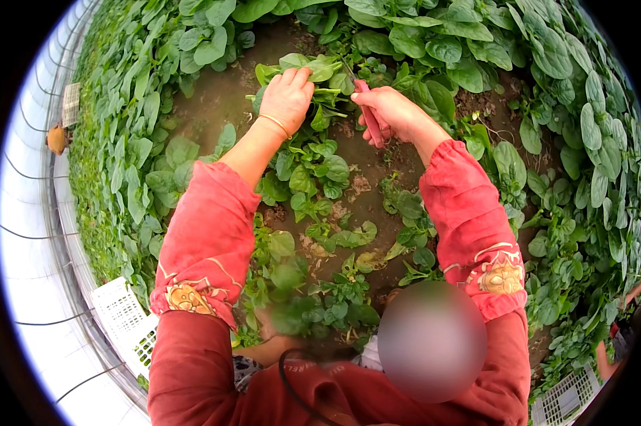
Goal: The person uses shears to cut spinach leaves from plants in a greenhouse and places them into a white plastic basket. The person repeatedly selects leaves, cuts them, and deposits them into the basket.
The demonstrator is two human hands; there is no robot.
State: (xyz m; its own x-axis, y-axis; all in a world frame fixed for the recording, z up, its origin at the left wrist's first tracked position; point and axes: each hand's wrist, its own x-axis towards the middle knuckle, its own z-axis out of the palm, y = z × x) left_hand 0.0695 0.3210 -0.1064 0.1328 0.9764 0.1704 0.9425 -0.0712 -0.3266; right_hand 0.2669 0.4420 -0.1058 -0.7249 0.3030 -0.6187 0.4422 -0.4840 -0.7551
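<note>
My left hand (287,97), with a thin gold-coloured bracelet at the wrist, is closed over a bunch of cut leafy green stems (320,72) whose ends point right. In my right hand (385,114) are scissors with red-pink handles (371,120); their narrow metal blades reach up and left beside the leaves. Whether the blades are apart is hard to tell. Below my left hand, low leafy plants (315,170) grow out of brown soil (214,117). Red sleeve covers are on both forearms.
Dense leafy rows stand at the left (134,133) and right (560,69). White plastic crates lie at lower left (119,306), upper left (71,104) and lower right (565,399). Part of another person's arm (603,362) shows at the right rim. Plastic sheeting (27,266) curves along the left.
</note>
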